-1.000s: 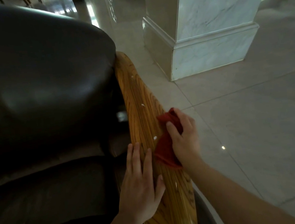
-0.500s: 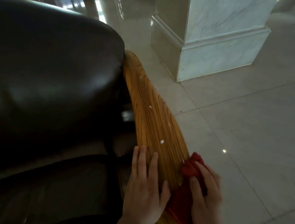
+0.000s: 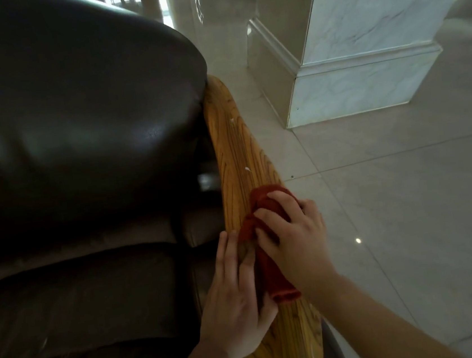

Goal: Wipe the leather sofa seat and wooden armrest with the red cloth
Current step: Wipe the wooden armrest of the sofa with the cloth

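A long grained wooden armrest (image 3: 235, 146) runs along the right side of a dark leather sofa; its seat cushion (image 3: 82, 308) lies at lower left and its backrest (image 3: 75, 123) above. My right hand (image 3: 296, 239) presses the crumpled red cloth (image 3: 272, 274) onto the middle of the armrest, fingers curled over it. My left hand (image 3: 237, 302) lies flat on the armrest's inner edge just beside the cloth, fingers together and holding nothing. A few small white specks sit on the wood farther up.
A white marble pillar base (image 3: 365, 81) stands on the glossy tiled floor (image 3: 408, 203) to the right of the armrest. The floor stretches away behind the sofa toward bright reflections.
My right hand slid the red cloth down the armrest toward me, then back up to its middle. The left hand stayed on the inner edge.
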